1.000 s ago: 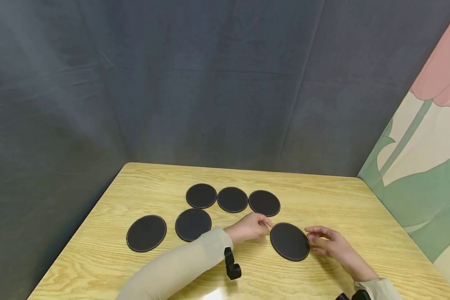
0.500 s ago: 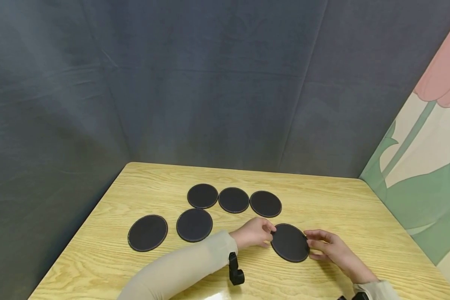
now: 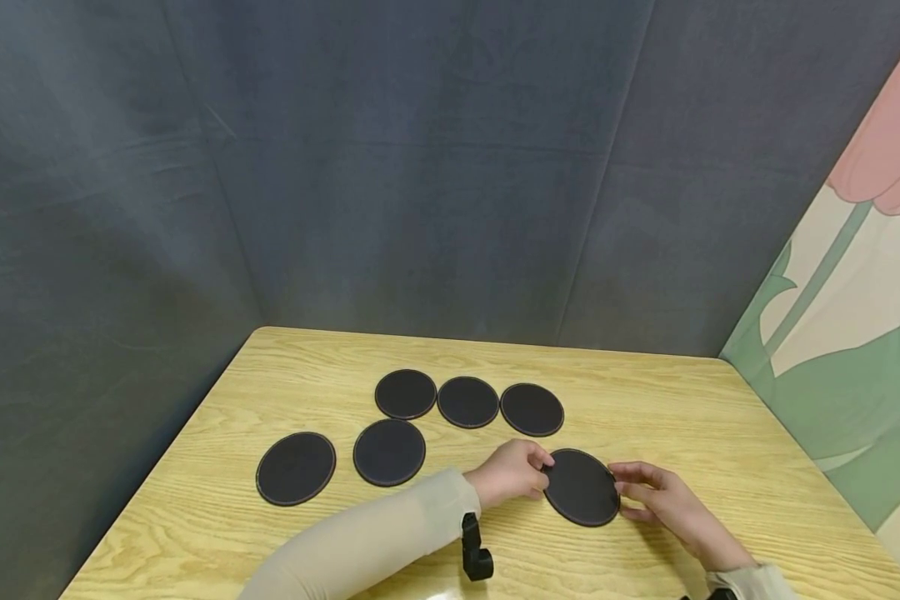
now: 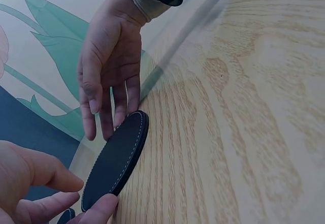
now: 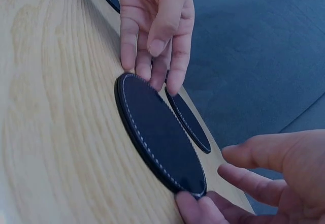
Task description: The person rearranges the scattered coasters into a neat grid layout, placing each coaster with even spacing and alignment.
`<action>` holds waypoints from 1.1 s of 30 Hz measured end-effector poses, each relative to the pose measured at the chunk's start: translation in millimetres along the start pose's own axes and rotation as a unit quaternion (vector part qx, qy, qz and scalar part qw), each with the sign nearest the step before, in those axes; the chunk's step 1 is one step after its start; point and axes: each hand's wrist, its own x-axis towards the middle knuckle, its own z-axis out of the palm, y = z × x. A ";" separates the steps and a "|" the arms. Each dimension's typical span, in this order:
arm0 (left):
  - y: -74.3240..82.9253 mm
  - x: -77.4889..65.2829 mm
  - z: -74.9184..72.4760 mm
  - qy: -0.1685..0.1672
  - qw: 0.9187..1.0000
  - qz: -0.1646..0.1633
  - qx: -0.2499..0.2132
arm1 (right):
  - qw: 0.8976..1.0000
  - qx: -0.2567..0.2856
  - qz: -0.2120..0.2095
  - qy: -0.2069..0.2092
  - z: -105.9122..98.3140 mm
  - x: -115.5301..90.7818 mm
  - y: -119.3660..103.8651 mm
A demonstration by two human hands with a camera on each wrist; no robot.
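Note:
A round black coaster with pale stitching round its edge lies on the wooden table between my two hands. At its left edge are the fingertips of my left hand, fingers relaxed. My right hand touches the opposite edge with loosely spread fingers. The left wrist view shows the stitched coaster from the side, my right hand beyond it. In the right wrist view, fingers of my right hand meet the near edge of the coaster, and my left hand is at the far edge.
Three more coasters form a back row: left coaster, middle coaster, right coaster. In front of them lies another coaster, and a separate coaster is at the left. A dark curtain hangs behind the table.
My left hand has moved slightly down and right, onto the edge of the coaster. My right fingers have closed in on its other edge. The coaster has barely moved.

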 end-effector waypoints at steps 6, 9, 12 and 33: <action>2.0 -1.1 1.9 0.008 1.000 0.003 0.014 | 1.000 -0.006 -0.004 -0.003 2.0 0.1 -3.2; 1.9 -0.5 2.0 0.011 1.000 0.004 0.020 | 1.000 -0.010 0.003 -0.001 2.4 0.5 -4.4; 2.0 0.5 1.3 0.014 0.999 0.009 0.043 | 1.000 -0.013 0.010 0.009 3.0 1.3 -4.7; -1.8 4.5 1.1 0.041 0.999 -0.009 0.032 | 0.999 -0.017 0.004 0.045 6.2 6.2 2.4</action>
